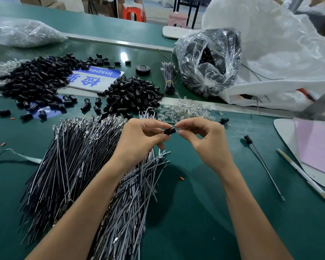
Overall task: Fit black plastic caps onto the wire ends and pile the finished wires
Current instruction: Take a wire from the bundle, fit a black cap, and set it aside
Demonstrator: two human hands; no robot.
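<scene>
While both hands meet just above the middle of the frame, the left hand [141, 136] pinches a black cap [170, 131] between thumb and forefinger, its other fingers curled loosely underneath. The right hand [204, 139] closes thumb and forefinger on the cap's right end, where a bit of clear material shows; what exactly that is cannot be told. The cap is held above the green table [204, 203], just over the upper edge of a large pile of wires [79, 166] that fans from the centre down to the lower left, partly under the left forearm. Beyond the hands lie two heaps of loose black caps, one at upper left [36, 79] and one near the centre [133, 94], with a blue and white sign [96, 77] between them. A scatter of small clear pieces [184, 109] sits just above the right hand. Further up are a roll of black tape [143, 69], a banded bundle of wires [169, 79] and a clear bag of black parts [210, 62], which leans on a big white bag [280, 53]. At right, one capped wire [261, 160] lies alone on the table, beside a white pencil [304, 177].
</scene>
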